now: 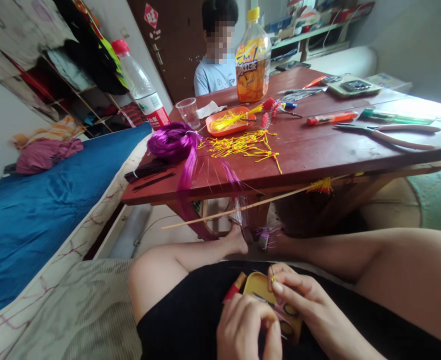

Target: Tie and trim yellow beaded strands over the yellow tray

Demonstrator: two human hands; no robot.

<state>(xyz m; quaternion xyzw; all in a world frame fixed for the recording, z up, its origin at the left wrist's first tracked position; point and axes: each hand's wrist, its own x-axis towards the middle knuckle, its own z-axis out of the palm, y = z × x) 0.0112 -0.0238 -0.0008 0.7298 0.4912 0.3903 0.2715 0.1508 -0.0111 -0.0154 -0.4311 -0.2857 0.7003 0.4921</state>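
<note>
Both hands rest low in my lap over black cloth. My left hand (247, 327) is curled closed, fingers pinched against a small yellow case (258, 289) with round openings and a red piece at its left end. My right hand (306, 306) curls over the case's right side, fingertips pressed on its top edge; a thin yellow strand shows at those fingertips. A long thin wooden stick (235, 210) with a yellow and red tuft (321, 186) at its far end slants under the table edge, held by neither hand.
A red wooden table (318, 150) holds purple fibre (175, 142), yellow strands (243, 145), an orange tray (228, 122), a plastic cup (188, 112), two bottles, pliers (389, 137) and cutters. A person sits at the table's far side. A blue-covered bed (36, 210) lies at left.
</note>
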